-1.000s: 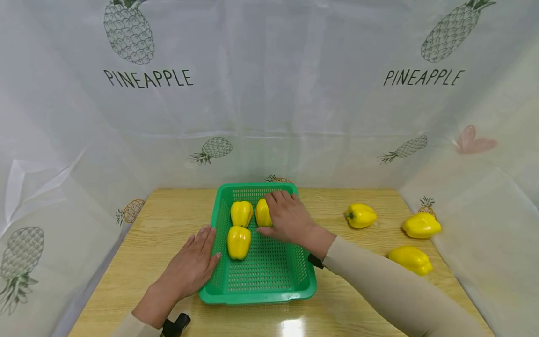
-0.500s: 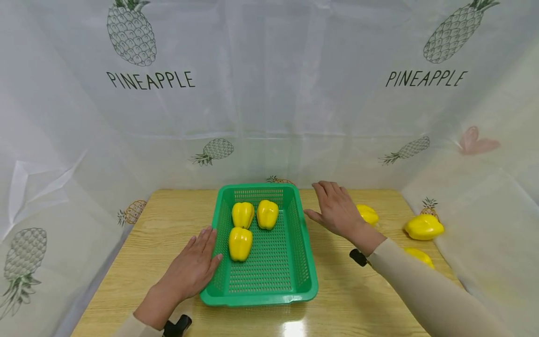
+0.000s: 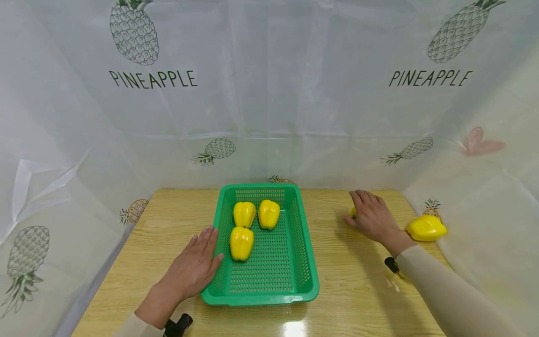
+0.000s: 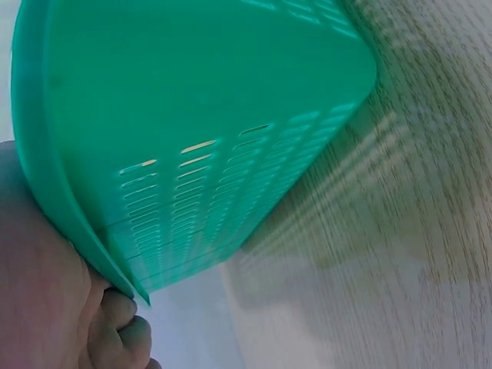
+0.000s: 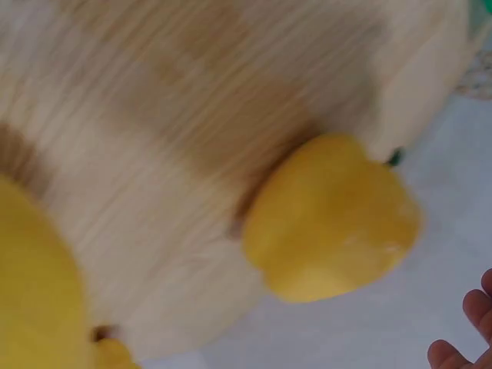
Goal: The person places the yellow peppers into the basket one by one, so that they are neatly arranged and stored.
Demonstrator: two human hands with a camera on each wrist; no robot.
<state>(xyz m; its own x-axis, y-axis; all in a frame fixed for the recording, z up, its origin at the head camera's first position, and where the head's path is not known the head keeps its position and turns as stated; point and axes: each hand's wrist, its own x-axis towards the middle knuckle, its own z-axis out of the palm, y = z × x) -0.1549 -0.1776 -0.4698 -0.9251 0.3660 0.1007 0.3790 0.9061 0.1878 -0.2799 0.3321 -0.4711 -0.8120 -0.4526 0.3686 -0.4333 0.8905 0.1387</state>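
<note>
My left hand (image 3: 194, 260) lies with straight fingers along the left rim of a green plastic basket (image 3: 260, 299). The left wrist view shows the basket's slotted side wall (image 4: 207, 115) and the hand (image 4: 46, 292) against its rim. Three yellow bell peppers (image 3: 242, 244) sit in the basket's left and back part. On the right side of the table, my right hand (image 3: 374, 216) is over another bell pepper (image 3: 353, 212), which it mostly covers in the head view. The right wrist view has that bell pepper (image 5: 330, 223) apart from the spread fingers (image 5: 478, 311).
Another yellow bell pepper (image 3: 426, 228) lies at the table's right edge. The right sleeve (image 3: 442, 290) hides most of one more. The wooden table (image 3: 177, 210) is bounded by white sheeting (image 3: 269, 103) printed with pineapples at the back and sides.
My right hand has left the bell pepper in the basket's back part and moved right, out over the table, to a bell pepper there. The left hand stays at the rim.
</note>
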